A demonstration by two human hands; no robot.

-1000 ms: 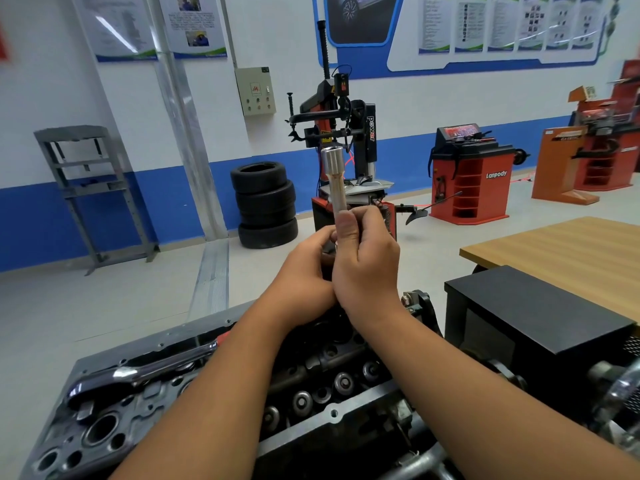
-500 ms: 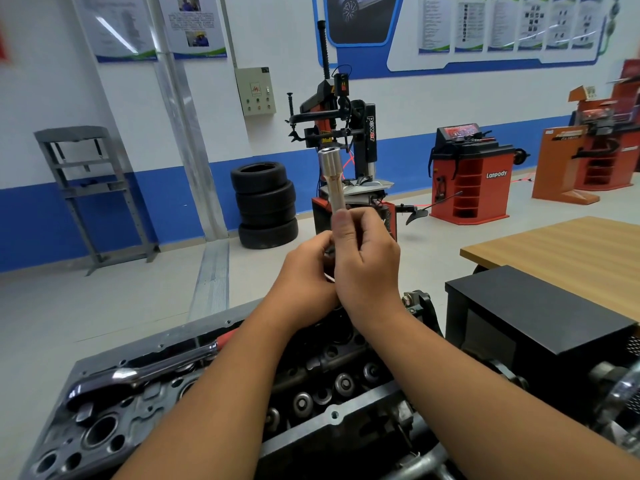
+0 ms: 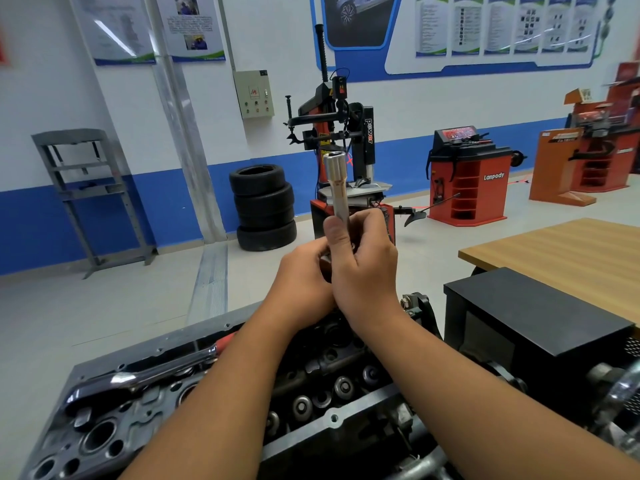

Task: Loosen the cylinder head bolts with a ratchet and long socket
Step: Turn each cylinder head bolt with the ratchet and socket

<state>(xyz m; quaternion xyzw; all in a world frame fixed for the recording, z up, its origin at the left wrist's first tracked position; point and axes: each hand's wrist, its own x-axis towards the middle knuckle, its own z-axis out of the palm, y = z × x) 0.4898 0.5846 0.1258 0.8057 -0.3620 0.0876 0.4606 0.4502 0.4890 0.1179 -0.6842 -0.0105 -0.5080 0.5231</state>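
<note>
I hold a long chrome socket (image 3: 335,183) upright at chest height, open end up. My right hand (image 3: 367,268) grips its lower shaft, thumb pressed along it. My left hand (image 3: 301,282) is curled round the bottom end, where a dark part shows between the two hands; what that part is cannot be told. Below my forearms lies the dark cylinder head (image 3: 322,393) with a row of round valve springs. A chrome ratchet with a red grip (image 3: 138,379) rests on the head's left side, away from both hands.
A black box (image 3: 540,317) stands right of the engine, with a wooden table (image 3: 568,251) behind it. Farther off are a tyre stack (image 3: 265,206), a tyre changer (image 3: 341,140), red wheel balancers (image 3: 467,174) and a grey metal rack (image 3: 86,188).
Almost nothing: the socket's top wobbles slightly sideways while both hands stay together in the same place.
</note>
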